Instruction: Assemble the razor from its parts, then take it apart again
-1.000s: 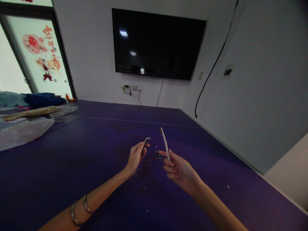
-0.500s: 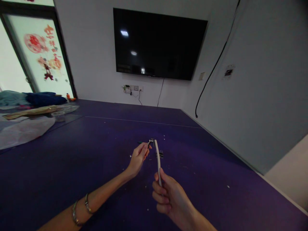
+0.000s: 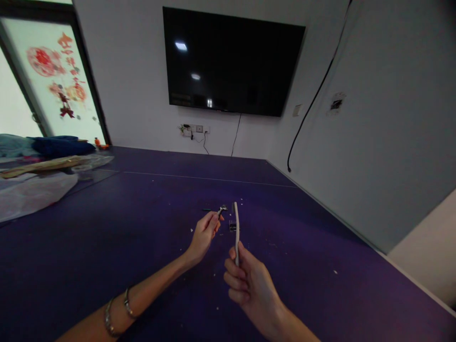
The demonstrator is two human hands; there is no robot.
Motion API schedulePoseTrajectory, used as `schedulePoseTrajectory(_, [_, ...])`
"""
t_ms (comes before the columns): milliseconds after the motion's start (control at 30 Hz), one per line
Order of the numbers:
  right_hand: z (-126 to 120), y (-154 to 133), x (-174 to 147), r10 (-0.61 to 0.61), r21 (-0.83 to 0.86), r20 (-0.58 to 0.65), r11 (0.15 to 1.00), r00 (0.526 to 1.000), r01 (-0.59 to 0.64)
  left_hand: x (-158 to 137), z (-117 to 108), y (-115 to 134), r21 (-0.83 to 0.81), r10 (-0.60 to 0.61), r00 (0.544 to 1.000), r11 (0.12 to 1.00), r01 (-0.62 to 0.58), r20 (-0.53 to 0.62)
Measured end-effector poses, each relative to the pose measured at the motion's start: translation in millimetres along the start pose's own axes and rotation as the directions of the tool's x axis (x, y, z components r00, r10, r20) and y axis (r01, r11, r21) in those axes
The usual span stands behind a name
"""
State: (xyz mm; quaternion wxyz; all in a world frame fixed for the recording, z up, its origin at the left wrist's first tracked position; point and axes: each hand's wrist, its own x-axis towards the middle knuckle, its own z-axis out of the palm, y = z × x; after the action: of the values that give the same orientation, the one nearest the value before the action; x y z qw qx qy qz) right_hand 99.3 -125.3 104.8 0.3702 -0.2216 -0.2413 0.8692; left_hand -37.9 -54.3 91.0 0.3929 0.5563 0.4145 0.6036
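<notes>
My left hand (image 3: 204,233) is closed round a small silver-headed tool (image 3: 221,209), razor-like in shape, its grip mostly hidden by the fingers. In my right hand (image 3: 245,280) is a toothbrush (image 3: 237,230) with a pale handle, held upright with its dark bristles facing left. A narrow gap separates the brush head from the tool's head. Beyond the brush, partly covered by it, a small dark object (image 3: 232,227) lies on the purple surface (image 3: 142,247). A thin dark-green stick (image 3: 206,209) shows just behind my left hand.
White crumbs are scattered over the purple surface. Clear plastic sheeting (image 3: 39,192) and a dark blue cloth (image 3: 64,146) lie at the left. A television (image 3: 231,61) hangs on the far wall above sockets (image 3: 197,128). A black cable (image 3: 313,102) dangles by the right wall.
The toothbrush has turned and shifted slightly right, away from the tool's head, so its dark bristles now show. My left hand has stayed nearly still. The whole view has shifted slightly.
</notes>
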Motion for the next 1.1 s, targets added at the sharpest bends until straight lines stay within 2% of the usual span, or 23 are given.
schedulePoseTrajectory(233, [2, 7, 2, 0.027, 0.02, -0.023, 0.999, 0.999, -0.027, 0, -1, -1, 0.006, 0.007, 1.0, 1.0, -0.007, -0.001])
schedulePoseTrajectory(400, [3, 5, 3, -0.041, 0.018, -0.045, 0.999, 0.998, 0.042, 0, 0, -4, 0.024, 0.001, 1.0, 1.0, -0.001, -0.009])
schedulePoseTrajectory(600, [2, 13, 2, 0.011, 0.007, -0.04, 1.0, 0.999, -0.011, 0, 0, -4, 0.02, 0.004, 1.0, 1.0, -0.004, -0.018])
schedulePoseTrajectory(767, [7, 9, 4, -0.067, 0.003, -0.056, 0.998, 0.996, 0.067, -2, 2, -4, 0.022, 0.0, 1.0, 1.0, 0.0, -0.028])
schedulePoseTrajectory(967, [4, 20, 5, -0.011, 0.029, -0.044, 0.999, 0.999, 0.013, -5, 4, -5, 0.021, 0.024, 0.999, 1.0, -0.023, -0.036])
schedulePoseTrajectory(1100, [4, 15, 5, -0.081, 0.05, -0.062, 0.995, 0.995, 0.084, -6, 5, -4, 0.035, 0.034, 0.999, 0.999, -0.033, -0.027])
